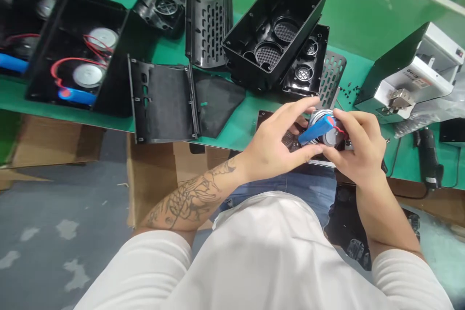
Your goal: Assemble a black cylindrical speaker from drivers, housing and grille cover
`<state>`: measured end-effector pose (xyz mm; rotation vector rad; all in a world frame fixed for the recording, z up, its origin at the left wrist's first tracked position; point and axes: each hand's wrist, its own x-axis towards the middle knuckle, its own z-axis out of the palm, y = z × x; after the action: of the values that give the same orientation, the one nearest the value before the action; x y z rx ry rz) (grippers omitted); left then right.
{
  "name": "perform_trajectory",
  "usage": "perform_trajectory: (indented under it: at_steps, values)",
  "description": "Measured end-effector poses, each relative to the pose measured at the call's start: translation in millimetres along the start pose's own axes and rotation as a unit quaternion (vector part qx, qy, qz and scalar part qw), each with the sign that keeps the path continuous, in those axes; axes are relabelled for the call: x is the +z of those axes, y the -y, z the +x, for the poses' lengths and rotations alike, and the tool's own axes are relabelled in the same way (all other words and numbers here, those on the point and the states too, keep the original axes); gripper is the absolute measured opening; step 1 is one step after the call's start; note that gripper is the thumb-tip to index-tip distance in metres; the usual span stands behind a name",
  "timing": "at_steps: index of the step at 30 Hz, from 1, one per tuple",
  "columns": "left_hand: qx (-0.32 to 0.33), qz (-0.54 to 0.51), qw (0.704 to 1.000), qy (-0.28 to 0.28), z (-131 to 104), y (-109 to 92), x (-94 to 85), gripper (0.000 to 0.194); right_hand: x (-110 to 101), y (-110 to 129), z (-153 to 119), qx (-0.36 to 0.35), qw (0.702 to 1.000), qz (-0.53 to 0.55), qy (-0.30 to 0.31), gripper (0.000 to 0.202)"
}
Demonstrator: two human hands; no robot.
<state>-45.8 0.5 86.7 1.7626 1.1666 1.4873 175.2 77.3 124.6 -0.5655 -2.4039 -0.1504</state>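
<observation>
Between my two hands, close to the bench's front edge, is a round silver speaker (331, 136) with a blue cylindrical battery (315, 130) lying across it. Red wire (340, 131) runs from the battery's end toward my right fingers. My left hand (279, 141) curves around the left side, thumb and fingers on the speaker and battery. On the other side my right hand (358, 145) pinches the speaker's edge with thumb and forefinger. Under both hands sits a black perforated housing (267, 117), mostly hidden by them.
A deep black speaker box (250, 34) stands behind my hands, near black grille panels (209, 24). Boxes with wired speakers (89, 75) are at left. Right of me are a white-and-black machine (410, 72), loose screws (349, 91) and a black electric screwdriver (428, 157).
</observation>
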Motion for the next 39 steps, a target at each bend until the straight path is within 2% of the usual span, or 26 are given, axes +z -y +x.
perform_trajectory:
  at_steps: [3, 8, 12, 15, 17, 21, 25, 29, 32, 35, 37, 39]
  values:
    - [0.027, 0.060, 0.998, -0.016, -5.5, 4.2, -11.0, 0.044, 7.8, 6.7, 5.6, -0.016, 1.000, -0.007, -0.001, 0.045]
    - [-0.019, 0.141, 0.990, -0.020, -21.2, 1.0, -34.8, 0.023, 15.6, 17.1, 16.5, -0.053, 0.997, -0.027, 0.046, 0.041]
    - [-0.057, 0.186, 0.981, 0.013, -26.0, 0.0, -55.9, 0.022, 23.7, 22.2, 24.0, -0.101, 0.992, -0.048, 0.061, 0.035]
    - [-0.066, 0.202, 0.976, 0.046, -27.0, 2.6, -66.8, 0.020, 28.6, 24.6, 24.6, -0.096, 0.992, -0.030, 0.074, 0.035]
    - [-0.059, 0.219, 0.972, 0.056, -27.7, 3.4, -71.5, 0.021, 30.4, 26.1, 23.5, -0.081, 0.990, -0.012, 0.110, 0.037]
    - [-0.063, 0.258, 0.961, 0.077, -29.8, -2.7, -77.7, 0.026, 31.0, 30.1, 24.0, -0.050, 0.980, 0.005, 0.190, 0.044]
    - [-0.056, 0.273, 0.956, 0.087, -33.2, -15.4, -79.7, 0.025, 28.9, 35.3, 30.1, -0.041, 0.978, -0.045, 0.197, 0.042]
    - [-0.005, 0.272, 0.961, 0.049, -37.1, -21.1, -76.8, 0.023, 27.9, 39.7, 33.8, -0.028, 0.970, -0.104, 0.216, 0.038]
    - [0.007, 0.262, 0.965, 0.028, -39.4, -18.8, -74.9, 0.022, 27.7, 42.4, 33.8, -0.011, 0.965, -0.096, 0.244, 0.038]
    - [-0.007, 0.227, 0.973, 0.030, -41.2, -14.3, -75.8, 0.039, 27.0, 46.2, 34.9, -0.001, 0.960, -0.080, 0.268, 0.039]
    - [0.009, 0.197, 0.980, 0.025, -42.1, -10.9, -76.9, 0.053, 27.1, 49.0, 37.8, -0.005, 0.955, -0.086, 0.283, 0.039]
    - [0.023, 0.190, 0.981, 0.025, -42.7, -7.2, -77.0, 0.049, 28.3, 51.3, 42.6, -0.009, 0.946, -0.093, 0.311, 0.040]
